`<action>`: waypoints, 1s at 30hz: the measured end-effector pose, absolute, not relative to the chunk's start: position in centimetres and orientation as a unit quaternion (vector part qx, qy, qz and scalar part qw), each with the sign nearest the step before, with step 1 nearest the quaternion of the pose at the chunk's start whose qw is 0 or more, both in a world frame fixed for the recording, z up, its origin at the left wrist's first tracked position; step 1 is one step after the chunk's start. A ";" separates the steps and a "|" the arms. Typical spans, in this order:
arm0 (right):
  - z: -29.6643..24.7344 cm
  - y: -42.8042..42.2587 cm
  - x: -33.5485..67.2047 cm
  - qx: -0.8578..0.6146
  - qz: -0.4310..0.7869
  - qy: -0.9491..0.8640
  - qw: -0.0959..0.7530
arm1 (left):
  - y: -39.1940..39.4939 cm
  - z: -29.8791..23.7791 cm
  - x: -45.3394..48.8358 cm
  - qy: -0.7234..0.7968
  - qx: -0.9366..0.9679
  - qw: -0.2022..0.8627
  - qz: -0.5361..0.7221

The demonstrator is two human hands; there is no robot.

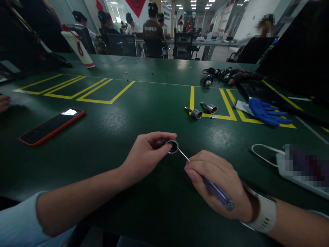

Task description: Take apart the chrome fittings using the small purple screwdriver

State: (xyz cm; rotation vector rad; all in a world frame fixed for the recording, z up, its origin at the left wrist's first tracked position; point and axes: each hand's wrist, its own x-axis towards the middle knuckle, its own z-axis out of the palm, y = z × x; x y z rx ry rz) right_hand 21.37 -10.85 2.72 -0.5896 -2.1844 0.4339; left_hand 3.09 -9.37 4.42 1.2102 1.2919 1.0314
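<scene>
In my left hand I pinch a round metal hole saw between thumb and fingers, its open mouth turned towards my right side. My right hand is closed round a screwdriver with a clear bluish handle. The thin shaft points up and left, and its tip reaches into the mouth of the hole saw; the exact contact inside is hidden. Beyond my hands, a hole saw with a shank and a second similar hole saw lie on the green table.
An orange-cased phone lies left; a white device with a loop strap sits right. Further back are a blue glove, a pile of dark tools, and a leaning white cup. Another person's hand shows at the left edge.
</scene>
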 end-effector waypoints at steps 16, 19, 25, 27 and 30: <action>2.8 -10.6 21.2 -0.285 0.291 -0.808 0.427 | -9.6 4.1 3.0 0.527 0.537 0.491 0.439; 2.7 -10.5 21.2 -0.292 0.308 -0.791 0.441 | -9.4 4.3 3.0 0.530 0.519 0.509 0.437; 2.3 -10.6 21.3 -0.244 0.279 -0.816 0.444 | -9.4 4.4 3.0 0.532 0.493 0.526 0.443; 2.2 -10.6 21.3 -0.238 0.260 -0.823 0.445 | -9.5 4.3 3.0 0.531 0.494 0.525 0.445; 2.0 -10.6 21.3 -0.236 0.235 -0.833 0.442 | -9.4 4.2 3.0 0.531 0.497 0.524 0.444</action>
